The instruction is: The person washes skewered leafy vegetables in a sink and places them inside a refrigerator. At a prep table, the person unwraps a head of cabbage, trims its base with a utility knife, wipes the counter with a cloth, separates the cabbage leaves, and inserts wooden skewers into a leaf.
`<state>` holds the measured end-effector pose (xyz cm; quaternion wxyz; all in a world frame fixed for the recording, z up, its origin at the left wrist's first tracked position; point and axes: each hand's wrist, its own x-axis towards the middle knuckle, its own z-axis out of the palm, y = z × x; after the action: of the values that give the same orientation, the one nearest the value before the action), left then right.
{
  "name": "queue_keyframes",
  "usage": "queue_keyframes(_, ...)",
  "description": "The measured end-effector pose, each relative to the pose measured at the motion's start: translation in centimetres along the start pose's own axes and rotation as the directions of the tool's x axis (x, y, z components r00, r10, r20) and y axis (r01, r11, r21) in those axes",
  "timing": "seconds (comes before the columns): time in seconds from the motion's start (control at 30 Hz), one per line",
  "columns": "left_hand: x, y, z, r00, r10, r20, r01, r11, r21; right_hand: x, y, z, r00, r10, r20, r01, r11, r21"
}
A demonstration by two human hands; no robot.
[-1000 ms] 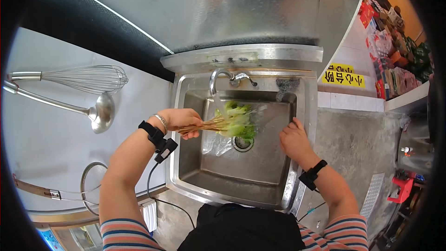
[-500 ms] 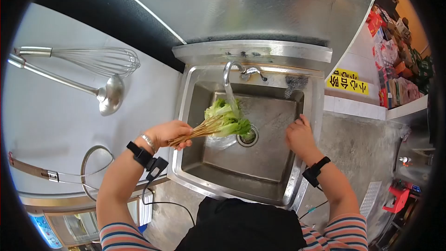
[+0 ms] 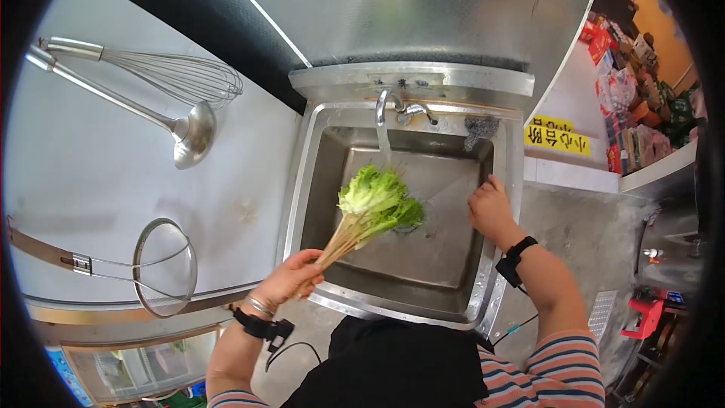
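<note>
My left hand (image 3: 291,276) is closed around the lower ends of a bunch of thin wooden skewers (image 3: 343,240), near the sink's front left corner. Green lettuce leaves (image 3: 377,200) are threaded on their upper ends and hang over the basin of the metal sink (image 3: 404,298). From the curved faucet (image 3: 382,109) a stream of water falls just behind the leaves. On the sink's right rim rests my right hand (image 3: 491,210), its fingers curled at the edge. The drain is partly hidden by the lettuce.
On the white counter at left lie a whisk (image 3: 170,75), a ladle (image 3: 195,134) and a round strainer (image 3: 165,266). A dark scouring pad (image 3: 479,130) sits at the sink's back right corner. Yellow warning signs (image 3: 557,136) mark a step at right.
My left hand has drawn the skewers toward me, and they now point more away from me. The lettuce has come out from under the stream. My right hand stays at the rim.
</note>
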<state>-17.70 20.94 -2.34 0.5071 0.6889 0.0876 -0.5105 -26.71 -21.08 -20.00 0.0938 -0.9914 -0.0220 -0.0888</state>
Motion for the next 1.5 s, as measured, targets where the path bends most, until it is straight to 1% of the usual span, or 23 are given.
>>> queue_keyframes(0.1, 2.0, -1.3, 1.5, 0.994, 0.108, -0.013, -0.1, 0.96, 0.263, 0.4, -0.4, -0.8, 1.0, -0.014, 0.022, 0.014, 1.0, -0.01)
queue_keyframes(0.13, 2.0, -1.0, 1.5, 0.994, 0.111, -0.017, -0.103, 0.963, 0.251, 0.4, -0.6, -0.7, 1.0, 0.001, 0.022, -0.001, 1.0, 0.0)
queue_keyframes(0.2, 2.2, 0.1, 1.4, 0.983, 0.182, -0.014, -0.143, 0.815, 0.561, 0.5, -0.7, -0.9, 0.999, 0.014, 0.029, -0.014, 1.0, 0.008)
queue_keyframes(0.23, 2.7, 0.2, 1.1, 0.97, 0.24, -0.029, -0.164, 0.744, 0.648, 0.7, -0.8, -1.2, 0.998, 0.017, 0.063, -0.017, 1.0, -0.007)
queue_keyframes(0.27, 3.1, 0.7, 0.9, 0.971, 0.238, -0.029, -0.163, 0.745, 0.646, 0.6, -0.9, -1.4, 0.995, 0.023, 0.097, -0.021, 1.0, -0.021)
queue_keyframes(0.3, 3.5, 1.5, 0.7, 0.916, 0.397, 0.056, -0.251, 0.457, 0.853, 0.6, -0.9, -1.3, 0.995, 0.024, 0.098, -0.022, 1.0, -0.021)
queue_keyframes(0.33, 3.8, 3.0, 0.8, 0.84, 0.508, 0.189, -0.279, 0.106, 0.954, 0.7, -0.9, -1.3, 0.993, 0.027, 0.111, -0.022, 0.999, -0.038)
queue_keyframes(0.37, 3.9, 4.5, 1.4, 0.865, 0.481, 0.144, -0.214, 0.094, 0.972, 0.7, -0.8, -1.2, 0.992, 0.03, 0.123, -0.023, 0.998, -0.057)
queue_keyframes(0.4, 4.2, 6.1, 2.0, 0.862, 0.484, 0.149, -0.219, 0.092, 0.971, 0.7, -0.6, -1.1, 0.992, 0.034, 0.121, -0.027, 0.998, -0.062)
queue_keyframes(0.47, 4.7, 8.9, 3.0, 0.891, 0.391, 0.23, -0.144, -0.238, 0.961, 0.5, -0.5, -0.7, 0.994, 0.031, 0.104, -0.026, 0.998, -0.056)
queue_keyframes(0.5, 4.8, 9.9, 3.7, 0.84, 0.454, 0.296, -0.149, -0.332, 0.931, 0.5, -0.5, -0.5, 0.994, 0.036, 0.102, -0.03, 0.998, -0.056)
queue_keyframes(0.53, 5.5, 10.6, 4.1, 0.839, 0.453, 0.302, -0.151, -0.339, 0.929, 0.5, -0.4, -0.3, 0.995, 0.031, 0.093, -0.026, 0.998, -0.055)
queue_keyframes(0.6, 6.8, 12.3, 4.9, 0.779, 0.433, 0.452, -0.117, -0.608, 0.785, 0.5, -0.2, -0.5, 0.996, 0.038, 0.082, -0.034, 0.998, -0.056)
queue_keyframes(0.63, 7.2, 13.1, 5.3, 0.778, 0.427, 0.462, -0.124, -0.616, 0.778, 0.5, -0.4, -0.9, 0.996, 0.028, 0.088, -0.025, 0.999, -0.032)
queue_keyframes(0.7, 7.9, 14.7, 6.4, 0.695, 0.379, 0.611, -0.126, -0.772, 0.623, 0.4, -0.3, -1.0, 0.995, 0.032, 0.092, -0.032, 0.999, -0.007)
queue_keyframes(0.73, 8.4, 15.3, 6.7, 0.694, 0.368, 0.619, -0.133, -0.779, 0.612, 0.4, -0.1, -0.7, 0.998, 0.023, 0.051, -0.024, 1.0, 0.008)
queue_keyframes(0.8, 9.2, 16.2, 7.1, 0.673, 0.259, 0.693, -0.149, -0.87, 0.47, 0.2, 0.1, -0.1, 1.0, 0.028, 0.009, -0.029, 0.999, 0.026)
queue_keyframes(0.87, 9.9, 16.9, 7.6, 0.665, 0.236, 0.708, -0.155, -0.884, 0.44, 0.1, 0.3, 0.4, 1.0, 0.005, 0.016, -0.005, 1.0, 0.006)
queue_keyframes(1.03, 12.3, 19.2, 7.8, 0.658, 0.159, 0.736, -0.184, -0.914, 0.362, 0.3, 0.1, -0.6, 0.999, 0.017, 0.032, -0.018, 0.999, 0.05)
queue_keyframes(1.1, 13.1, 20.1, 8.0, 0.635, 0.129, 0.761, -0.204, -0.923, 0.326, 0.2, 0.2, -0.4, 0.999, 0.012, 0.032, -0.013, 0.999, 0.042)
queue_keyframes(1.23, 13.6, 21.2, 8.3, 0.685, 0.096, 0.722, -0.198, -0.929, 0.312, 0.1, 0.4, -0.1, 1.0, 0.001, 0.026, -0.002, 0.999, 0.035)
queue_keyframes(1.43, 11.8, 21.9, 6.7, 0.722, 0.157, 0.674, -0.182, -0.897, 0.403, 0.4, -0.1, -0.9, 0.999, 0.026, 0.032, -0.028, 0.997, 0.072)
queue_keyframes(1.5, 11.1, 21.9, 6.2, 0.771, 0.181, 0.611, -0.171, -0.865, 0.472, 0.3, 0.0, -0.8, 0.999, 0.018, 0.028, -0.02, 0.998, 0.059)
